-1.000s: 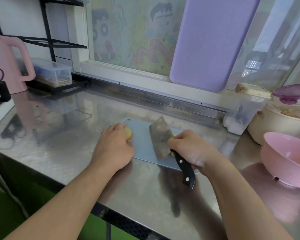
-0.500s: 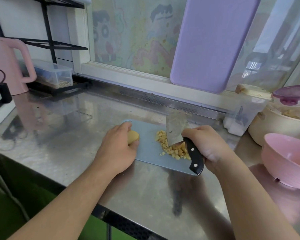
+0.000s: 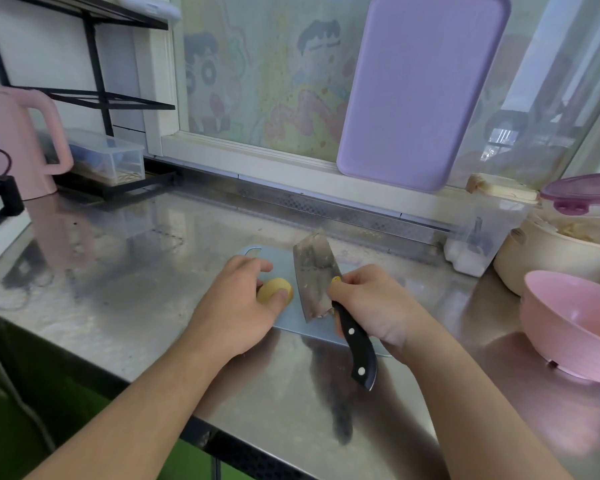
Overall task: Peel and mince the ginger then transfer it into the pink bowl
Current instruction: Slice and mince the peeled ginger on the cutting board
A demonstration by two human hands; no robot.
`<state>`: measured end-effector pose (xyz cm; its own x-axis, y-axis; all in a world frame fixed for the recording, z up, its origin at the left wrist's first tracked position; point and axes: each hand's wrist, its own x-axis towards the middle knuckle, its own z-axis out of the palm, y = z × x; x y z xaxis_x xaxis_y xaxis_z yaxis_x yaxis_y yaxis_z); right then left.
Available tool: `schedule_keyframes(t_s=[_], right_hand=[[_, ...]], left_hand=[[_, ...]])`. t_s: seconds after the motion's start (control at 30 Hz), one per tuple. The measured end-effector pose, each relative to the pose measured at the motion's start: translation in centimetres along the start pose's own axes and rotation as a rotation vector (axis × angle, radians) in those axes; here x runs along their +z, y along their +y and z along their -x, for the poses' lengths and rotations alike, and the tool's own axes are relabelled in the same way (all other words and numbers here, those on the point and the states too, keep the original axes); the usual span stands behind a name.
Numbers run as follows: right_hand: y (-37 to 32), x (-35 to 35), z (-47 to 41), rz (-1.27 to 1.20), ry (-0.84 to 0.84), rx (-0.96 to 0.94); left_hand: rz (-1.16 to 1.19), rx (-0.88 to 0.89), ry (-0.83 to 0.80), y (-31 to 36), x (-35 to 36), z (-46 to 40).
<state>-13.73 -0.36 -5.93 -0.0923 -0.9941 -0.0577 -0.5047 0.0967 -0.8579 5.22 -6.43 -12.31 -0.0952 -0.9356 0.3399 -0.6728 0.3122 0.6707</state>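
Two hands: both work over a small pale-blue cutting board (image 3: 286, 271) on the steel tabletop (image 3: 146, 271).
Left grip: the left hand (image 3: 238, 306) curls over a peeled ginger knob (image 3: 274, 289), thumb and fingertips pinching it and holding it down on the board.
Right grip: the right hand (image 3: 374, 303) is wrapped round the black handle of a cleaver (image 3: 314, 275), closed firmly on it; the blade lies tilted, its flat face turned up, just beside the ginger held in the left grip.
Ginger look: smooth, pale yellow, rounded, no skin showing on the visible part; much of it sits under the fingers. A small yellow bit clings near the right thumb, at the blade's edge.
Minced pile: if any lies on the board, blade and right hand hide it; I cannot tell.
Step in hand: by my reading, mincing, with the peeling of this knob done and a whole piece not yet cut.
Next move: likely calls for standing the blade upright over the knob, fingertips tucked back from the edge, and cutting down in thin slices.
Pink bowl (image 3: 575, 323): well to the right of the right grip, on the tabletop, its visible inside holding nothing.
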Motion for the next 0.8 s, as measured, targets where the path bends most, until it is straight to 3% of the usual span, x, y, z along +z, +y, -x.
schedule_keyframes(t_s=[0.13, 0.5, 0.8], right_hand=[[0.07, 0.31, -0.17, 0.028, 0.011, 0.002], [0.34, 0.99, -0.59, 0.107, 0.017, -0.016], [0.58, 1.00, -0.85, 0.061, 0.010, -0.020]], left_hand=[[-0.036, -0.038, 0.027, -0.12, -0.18, -0.16], [-0.085, -0.006, -0.132, 0.11, -0.14, -0.17], [0.082, 0.027, -0.060, 0.30, -0.34, 0.43]])
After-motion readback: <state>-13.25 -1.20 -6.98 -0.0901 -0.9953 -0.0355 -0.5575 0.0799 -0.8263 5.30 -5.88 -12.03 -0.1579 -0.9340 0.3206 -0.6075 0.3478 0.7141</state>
